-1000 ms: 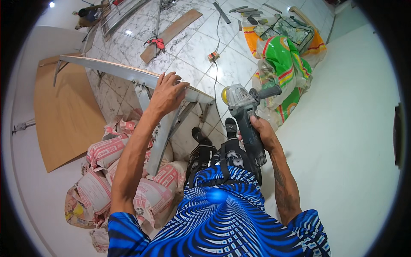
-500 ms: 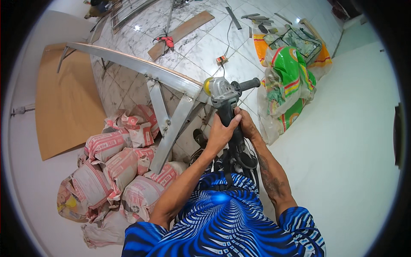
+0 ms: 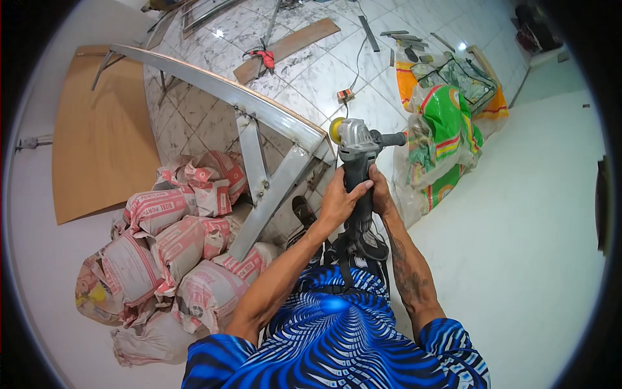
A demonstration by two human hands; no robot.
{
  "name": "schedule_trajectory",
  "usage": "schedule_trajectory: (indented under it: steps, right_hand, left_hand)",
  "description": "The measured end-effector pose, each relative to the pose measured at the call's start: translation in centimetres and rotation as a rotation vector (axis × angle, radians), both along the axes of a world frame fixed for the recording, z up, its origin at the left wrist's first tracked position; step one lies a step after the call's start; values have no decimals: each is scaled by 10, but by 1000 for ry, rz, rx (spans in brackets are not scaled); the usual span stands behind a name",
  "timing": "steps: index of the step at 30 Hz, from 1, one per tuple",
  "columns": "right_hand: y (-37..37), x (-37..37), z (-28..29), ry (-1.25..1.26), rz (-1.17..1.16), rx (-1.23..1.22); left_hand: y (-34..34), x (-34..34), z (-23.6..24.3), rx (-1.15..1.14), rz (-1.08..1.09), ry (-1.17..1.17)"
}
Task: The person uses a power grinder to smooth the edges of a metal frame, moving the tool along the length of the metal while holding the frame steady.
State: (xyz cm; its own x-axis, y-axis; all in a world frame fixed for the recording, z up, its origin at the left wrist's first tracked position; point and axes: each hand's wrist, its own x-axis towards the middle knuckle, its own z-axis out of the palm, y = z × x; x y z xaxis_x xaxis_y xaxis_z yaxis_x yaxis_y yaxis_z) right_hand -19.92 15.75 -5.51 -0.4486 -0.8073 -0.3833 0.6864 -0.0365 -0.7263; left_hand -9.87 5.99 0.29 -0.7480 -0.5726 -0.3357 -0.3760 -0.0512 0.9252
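Both of my hands are closed around the dark body of an angle grinder (image 3: 358, 172), held upright in front of me. My left hand (image 3: 343, 200) wraps its left side, thumb across the front. On the other side my right hand (image 3: 381, 191) grips the body. The side handle (image 3: 391, 139) points right, with no hand on it. At the grinder's head, a yellow disc (image 3: 336, 130) is beside the corner of a welded metal frame (image 3: 285, 123); I cannot tell whether they touch.
Several red-and-white paper sacks (image 3: 184, 249) are piled at left, below a brown board (image 3: 103, 142). Green plastic bags (image 3: 447, 123) lie at right. Farther off are a red power tool (image 3: 266, 58), a plank (image 3: 291, 48), metal offcuts (image 3: 405, 42) and a cord with an orange socket box (image 3: 345, 95).
The grinder and the frame's near corner both appear farther right in the picture, as the view has shifted. Both hands keep their grip on the grinder.
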Motion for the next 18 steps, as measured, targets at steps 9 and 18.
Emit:
schedule_trajectory:
  steps: [9, 18]
  right_hand:
    - [-1, 2, -8, 89, 31, -18]
    - [2, 7, -13, 108, -20, -25]
  left_hand:
    - [1, 7, 7, 67, 32, 111]
    - [-2, 8, -4, -54, -22, 97]
